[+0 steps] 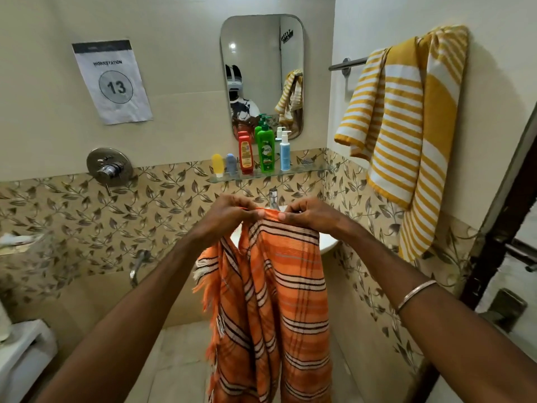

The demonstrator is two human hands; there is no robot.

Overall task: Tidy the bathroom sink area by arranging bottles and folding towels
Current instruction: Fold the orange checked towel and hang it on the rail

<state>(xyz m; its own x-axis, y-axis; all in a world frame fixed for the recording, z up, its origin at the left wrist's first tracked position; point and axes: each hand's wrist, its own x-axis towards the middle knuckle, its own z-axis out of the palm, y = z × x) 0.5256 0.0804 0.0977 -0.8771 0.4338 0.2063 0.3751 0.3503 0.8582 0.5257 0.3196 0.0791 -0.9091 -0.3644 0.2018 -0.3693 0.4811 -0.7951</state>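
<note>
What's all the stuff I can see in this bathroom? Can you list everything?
orange towel: 1, orange with dark and white stripes, hanging from both hands in front of the sink
yellow towel: 1, yellow and white striped, draped on the wall rail at right
bottles: 5 on the glass shelf: yellow, grey-blue, red, green, white-blue pump
mirror: 1, above the shelf
tap: 1, chrome, over the white sink
shower mixer: 1, chrome, left wall
paper sign: 1, white, reads 13
left hand: fingers pinch the towel's top edge
right hand: the same; metal bangle on the wrist
</note>
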